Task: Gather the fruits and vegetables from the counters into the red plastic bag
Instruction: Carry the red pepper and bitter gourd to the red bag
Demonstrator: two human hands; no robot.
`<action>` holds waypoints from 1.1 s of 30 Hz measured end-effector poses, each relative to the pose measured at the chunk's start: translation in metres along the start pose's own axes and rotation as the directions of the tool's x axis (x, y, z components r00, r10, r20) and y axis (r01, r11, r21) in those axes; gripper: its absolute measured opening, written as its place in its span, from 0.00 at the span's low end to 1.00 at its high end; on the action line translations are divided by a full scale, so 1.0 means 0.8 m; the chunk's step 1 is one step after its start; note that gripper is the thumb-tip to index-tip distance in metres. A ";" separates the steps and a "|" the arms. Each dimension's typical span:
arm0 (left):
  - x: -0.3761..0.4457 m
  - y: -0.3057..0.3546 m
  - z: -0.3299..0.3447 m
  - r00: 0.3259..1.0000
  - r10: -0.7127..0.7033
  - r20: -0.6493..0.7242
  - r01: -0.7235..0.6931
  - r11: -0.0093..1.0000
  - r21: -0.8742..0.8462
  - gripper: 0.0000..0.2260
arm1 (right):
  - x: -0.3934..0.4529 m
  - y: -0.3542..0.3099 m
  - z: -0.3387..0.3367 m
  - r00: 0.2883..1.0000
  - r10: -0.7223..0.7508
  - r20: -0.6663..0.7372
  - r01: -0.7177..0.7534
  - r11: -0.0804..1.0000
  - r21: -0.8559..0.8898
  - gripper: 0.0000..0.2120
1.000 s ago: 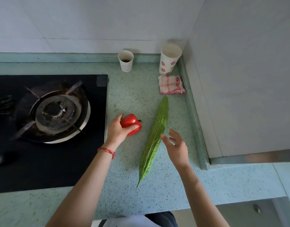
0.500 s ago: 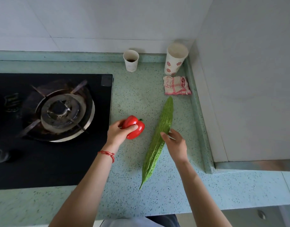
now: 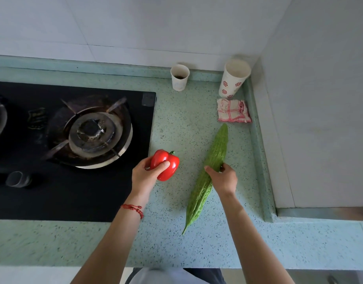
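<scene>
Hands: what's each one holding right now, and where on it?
Left hand grips the red bell pepper around its body. Right hand grips the bitter gourd around its middle.

Right hand (image 3: 224, 178): one second ago it was held open beside the bitter gourd (image 3: 209, 171), fingers spread and clear of it; now the gourd's middle is gripped, thumb on the side toward the other hand and fingers curled over the far side.

Left hand (image 3: 144, 176): the red bell pepper (image 3: 166, 165) was already held one second ago; the thumb is now laid across the pepper's near face.

Red bell pepper: more of its body is now exposed beyond the fingertips.
</scene>
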State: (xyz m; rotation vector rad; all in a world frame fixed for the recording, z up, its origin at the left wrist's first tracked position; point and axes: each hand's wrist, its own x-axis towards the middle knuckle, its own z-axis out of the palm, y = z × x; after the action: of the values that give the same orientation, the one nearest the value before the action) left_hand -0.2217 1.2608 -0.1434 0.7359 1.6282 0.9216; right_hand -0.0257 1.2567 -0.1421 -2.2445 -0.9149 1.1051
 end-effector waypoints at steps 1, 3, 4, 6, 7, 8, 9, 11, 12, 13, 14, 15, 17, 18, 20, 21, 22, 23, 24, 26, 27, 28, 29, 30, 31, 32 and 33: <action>-0.002 0.000 -0.002 1.000 0.003 0.002 -0.003 1.000 -0.007 0.13 | 0.000 0.002 -0.001 1.000 -0.001 0.005 0.001 1.000 0.005 0.30; -0.007 0.000 -0.007 1.000 0.008 0.009 -0.007 1.000 -0.022 0.13 | -0.002 0.007 -0.001 1.000 -0.008 0.013 0.007 1.000 0.025 0.30; -0.009 0.001 -0.010 1.000 0.008 0.012 -0.007 0.999 -0.033 0.13 | -0.003 0.009 -0.001 1.000 -0.013 0.016 0.013 0.999 0.038 0.29; -0.015 0.003 -0.015 1.000 0.001 0.022 0.000 0.998 -0.055 0.14 | -0.011 0.013 0.000 0.999 -0.033 0.032 0.031 0.997 0.074 0.28; -0.018 0.004 -0.018 1.000 -0.003 0.026 0.005 0.998 -0.066 0.16 | -0.017 0.013 -0.001 0.998 -0.049 0.044 0.044 0.994 0.101 0.26; -0.021 0.005 -0.020 1.000 -0.006 0.030 0.008 0.997 -0.078 0.18 | -0.023 0.013 -0.001 0.996 -0.067 0.056 0.059 0.989 0.132 0.23; -0.024 0.005 -0.023 0.999 -0.007 0.031 0.009 0.996 -0.088 0.18 | -0.029 0.012 -0.002 0.994 -0.087 0.068 0.074 0.983 0.165 0.20; -0.031 0.005 -0.030 1.000 -0.006 0.024 0.009 0.994 -0.106 0.13 | -0.041 0.010 -0.004 0.987 -0.130 0.094 0.106 0.968 0.225 0.15; -0.034 0.003 -0.034 1.000 -0.008 0.015 0.010 0.993 -0.115 0.11 | -0.048 0.008 -0.004 0.982 -0.154 0.108 0.122 0.960 0.254 0.14; -0.037 0.002 -0.038 1.000 -0.009 0.006 0.010 0.992 -0.126 0.10 | -0.054 0.007 -0.005 0.977 -0.176 0.120 0.136 0.949 0.283 0.14; -0.041 0.001 -0.043 1.000 -0.009 -0.005 0.008 0.991 -0.135 0.09 | -0.060 0.005 -0.004 0.972 -0.198 0.131 0.148 0.938 0.314 0.13; -0.045 -0.001 -0.049 1.000 -0.008 -0.018 0.006 0.990 -0.143 0.09 | -0.066 0.003 -0.004 0.966 -0.220 0.139 0.162 0.926 0.341 0.12; -0.054 -0.002 -0.061 0.999 -0.014 -0.052 0.005 0.986 -0.165 0.10 | -0.077 -0.002 -0.002 0.954 -0.257 0.156 0.184 0.910 0.372 0.11; -0.059 -0.004 -0.066 0.997 -0.019 -0.073 0.005 0.983 -0.181 0.12 | -0.083 -0.005 -0.002 0.945 -0.277 0.172 0.196 0.904 0.381 0.12; -0.071 -0.007 -0.079 0.991 -0.023 -0.128 -0.004 0.977 -0.211 0.14 | -0.093 -0.011 0.001 0.922 -0.320 0.217 0.216 0.892 0.397 0.11; -0.078 -0.008 -0.085 0.987 -0.024 -0.160 -0.012 0.975 -0.221 0.15 | -0.097 -0.013 0.002 0.908 -0.342 0.241 0.228 0.887 0.401 0.11; -0.085 -0.011 -0.091 0.981 -0.023 -0.195 -0.023 0.973 -0.231 0.15 | -0.101 -0.016 0.004 0.894 -0.363 0.264 0.239 0.883 0.404 0.11; -0.092 -0.014 -0.096 0.973 -0.026 -0.229 -0.031 0.970 -0.240 0.16 | -0.104 -0.019 0.006 0.878 -0.381 0.289 0.251 0.881 0.400 0.11; -0.100 -0.018 -0.102 0.964 -0.036 -0.263 -0.034 0.966 -0.255 0.17 | -0.108 -0.022 0.008 0.863 -0.394 0.317 0.259 0.882 0.393 0.11; -0.116 -0.028 -0.112 0.940 -0.081 -0.333 -0.026 0.952 -0.304 0.19 | -0.114 -0.027 0.014 0.828 -0.417 0.376 0.280 0.887 0.367 0.12; -0.125 -0.034 -0.117 0.925 -0.103 -0.367 -0.022 0.947 -0.320 0.19 | -0.117 -0.029 0.017 0.808 -0.429 0.404 0.294 0.888 0.354 0.11; -0.135 -0.041 -0.121 0.908 -0.120 -0.401 -0.021 0.944 -0.329 0.20 | -0.122 -0.031 0.020 0.788 -0.443 0.429 0.310 0.886 0.345 0.10; -0.145 -0.048 -0.126 0.891 -0.132 -0.435 -0.026 0.941 -0.339 0.21 | -0.125 -0.032 0.024 0.765 -0.460 0.451 0.332 0.882 0.335 0.10; -0.155 -0.055 -0.131 0.873 -0.146 -0.465 -0.033 0.934 -0.356 0.22 | -0.130 -0.034 0.028 0.743 -0.474 0.472 0.354 0.877 0.324 0.10; -0.166 -0.062 -0.135 0.854 -0.163 -0.493 -0.043 0.924 -0.379 0.23 | -0.134 -0.034 0.033 0.720 -0.487 0.494 0.377 0.873 0.310 0.10; -0.178 -0.070 -0.139 0.833 -0.180 -0.523 -0.058 0.912 -0.407 0.24 | -0.140 -0.035 0.038 0.696 -0.497 0.518 0.396 0.868 0.300 0.10; -0.190 -0.077 -0.144 0.810 -0.195 -0.553 -0.078 0.899 -0.431 0.24 | -0.146 -0.035 0.044 0.670 -0.506 0.543 0.414 0.862 0.293 0.10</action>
State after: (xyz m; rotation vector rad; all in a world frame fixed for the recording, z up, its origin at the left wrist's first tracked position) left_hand -0.2982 1.0790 -0.1070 0.0668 1.8509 1.5110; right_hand -0.1170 1.1937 -0.0850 -1.3903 -1.5001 1.5950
